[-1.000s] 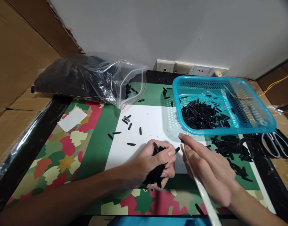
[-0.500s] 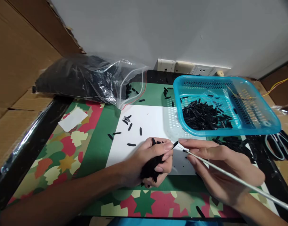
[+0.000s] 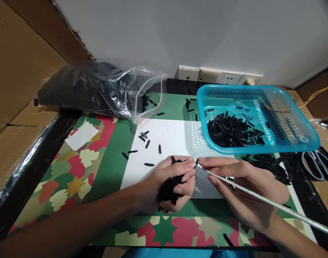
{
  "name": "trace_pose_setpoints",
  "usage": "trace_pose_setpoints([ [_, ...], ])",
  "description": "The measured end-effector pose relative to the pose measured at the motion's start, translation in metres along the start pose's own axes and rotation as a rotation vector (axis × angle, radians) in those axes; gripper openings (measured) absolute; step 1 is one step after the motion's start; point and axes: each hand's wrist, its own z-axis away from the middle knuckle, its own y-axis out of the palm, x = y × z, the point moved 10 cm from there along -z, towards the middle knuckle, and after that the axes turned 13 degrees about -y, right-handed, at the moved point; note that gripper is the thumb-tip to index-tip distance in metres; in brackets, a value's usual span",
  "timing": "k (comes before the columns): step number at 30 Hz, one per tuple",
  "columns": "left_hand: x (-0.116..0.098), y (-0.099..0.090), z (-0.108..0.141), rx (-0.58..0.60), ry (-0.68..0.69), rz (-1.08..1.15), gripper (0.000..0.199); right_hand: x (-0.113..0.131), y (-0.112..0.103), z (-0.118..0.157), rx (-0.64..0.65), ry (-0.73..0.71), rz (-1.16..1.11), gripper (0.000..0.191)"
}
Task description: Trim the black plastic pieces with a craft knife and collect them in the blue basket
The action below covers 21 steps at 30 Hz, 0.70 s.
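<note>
Clutching black slivers (image 3: 168, 190) in left hand (image 3: 165, 175) (pinching one under the thumb), holding a slim white rod (image 3: 271, 204) in right hand (image 3: 256, 179), perhaps touching that sliver.

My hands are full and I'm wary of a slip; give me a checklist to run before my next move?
1. Left hand has its grip round the bunch of black pieces: ok.
2. Right hand has its grip on the white rod: ok.
3. A single piece sticks out at the left thumb: ok.
4. Rod's thin tip touches that piece: cannot tell, too small.
5. White sheet free of strays: not ok, several loose pieces lie on it.
6. Blue basket upright: ok.
</note>
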Motion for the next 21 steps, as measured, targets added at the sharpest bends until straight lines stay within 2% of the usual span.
trace_pose_setpoints([
  [21, 0.0037, 0.0013, -0.0027, 0.040, -0.030, 0.093, 0.038, 0.0003, -0.0003, -0.0048, 0.006, 0.009, 0.021, 0.014],
])
